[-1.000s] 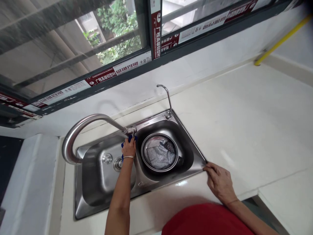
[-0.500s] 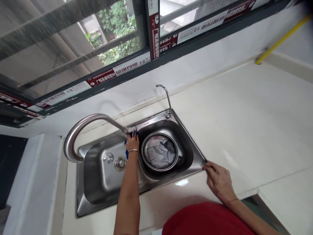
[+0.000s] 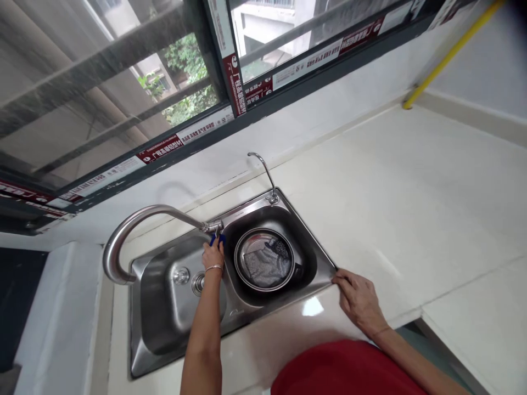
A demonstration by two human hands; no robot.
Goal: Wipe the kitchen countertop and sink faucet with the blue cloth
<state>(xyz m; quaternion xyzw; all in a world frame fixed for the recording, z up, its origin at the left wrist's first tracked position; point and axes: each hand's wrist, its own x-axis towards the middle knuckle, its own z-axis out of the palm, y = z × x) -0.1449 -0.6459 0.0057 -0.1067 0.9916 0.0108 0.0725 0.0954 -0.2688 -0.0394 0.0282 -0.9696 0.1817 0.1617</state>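
My left hand (image 3: 213,255) is closed on a blue cloth (image 3: 218,240), held against the base and lever of the steel faucet (image 3: 156,213). Most of the cloth is hidden by the hand. My right hand (image 3: 359,299) rests at the right front corner of the double-bowl sink (image 3: 242,314), its fingertips on the rim and the worktop beside it. I see nothing in that hand. A round dark pan (image 3: 236,262) with a black handle stands in the right bowl, holding a perforated steel piece and silvery-grey mesh cloths (image 3: 267,266).
A thin curved tap (image 3: 263,164) rises from the sink's back right corner. Behind stands a window with a dark frame (image 3: 263,112). The pale worktop (image 3: 403,208) stretches right toward a yellow pipe (image 3: 448,57). A lower opening lies near the front right.
My left hand shifts slightly around the faucet base with the blue cloth. My right hand stays at the sink corner. The whole view has swung a little to the right.
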